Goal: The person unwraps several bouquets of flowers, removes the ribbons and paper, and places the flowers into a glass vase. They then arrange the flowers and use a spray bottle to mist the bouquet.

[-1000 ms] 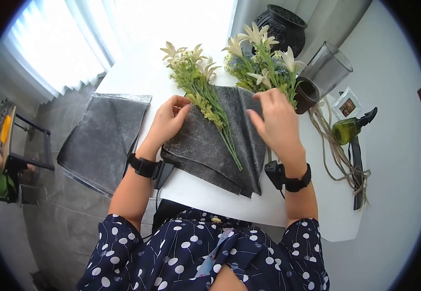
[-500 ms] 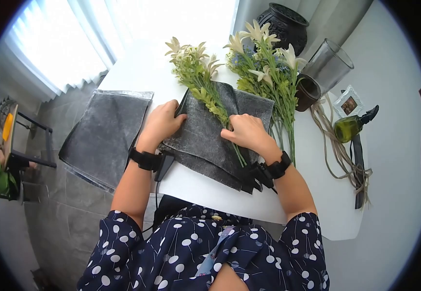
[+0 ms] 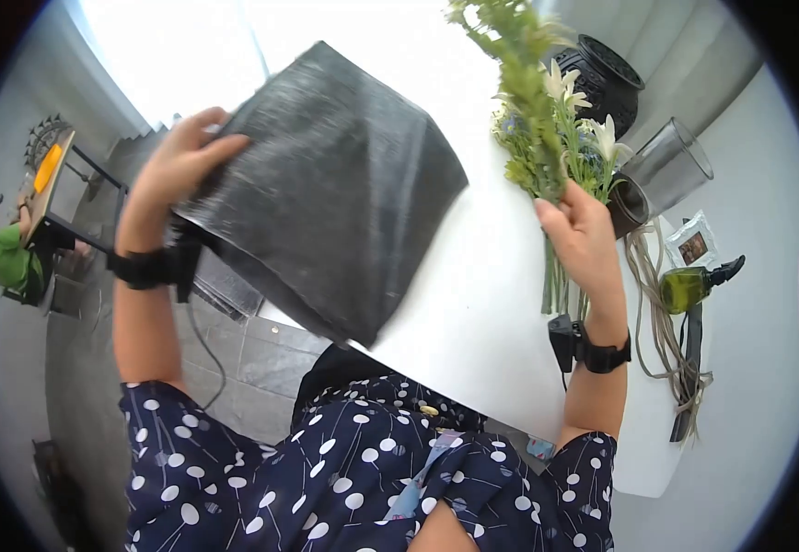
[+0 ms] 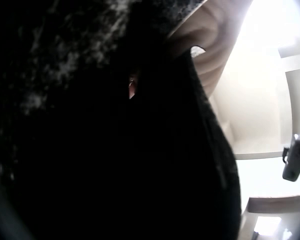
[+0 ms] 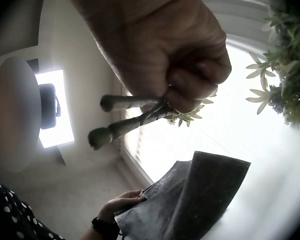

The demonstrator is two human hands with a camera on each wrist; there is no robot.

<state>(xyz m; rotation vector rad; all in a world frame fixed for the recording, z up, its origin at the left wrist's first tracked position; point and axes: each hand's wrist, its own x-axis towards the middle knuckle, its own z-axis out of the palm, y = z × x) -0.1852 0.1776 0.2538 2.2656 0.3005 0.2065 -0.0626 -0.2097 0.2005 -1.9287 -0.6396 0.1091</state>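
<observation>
Gripped at its left edge, the dark grey wrapping sheet (image 3: 326,175) hangs tilted from the left hand (image 3: 174,170), thumb on top. The same dark material (image 4: 65,60) fills most of the left wrist view and hides the fingers there. Over the table's right part, the right hand (image 3: 584,235) holds a bunch of flowers (image 3: 533,101) by its stems. In the right wrist view the fingers of the right hand (image 5: 175,60) curl round the green stems (image 5: 115,131), whose cut ends stick out; the sheet (image 5: 205,195) shows below.
More flowers (image 3: 607,143) lie beyond the right hand. Along the right stand a dark ornate pot (image 3: 602,87), a glass vase (image 3: 671,170), a brown cup (image 3: 627,204), a framed picture (image 3: 692,247), a green spray bottle (image 3: 685,290) and cords (image 3: 662,322). Another person (image 3: 13,253) sits far left.
The left hand has lifted the sheet off the table and moved left with it. The right hand has raised the flower bunch from the sheet and carried it right. The head view has shifted.
</observation>
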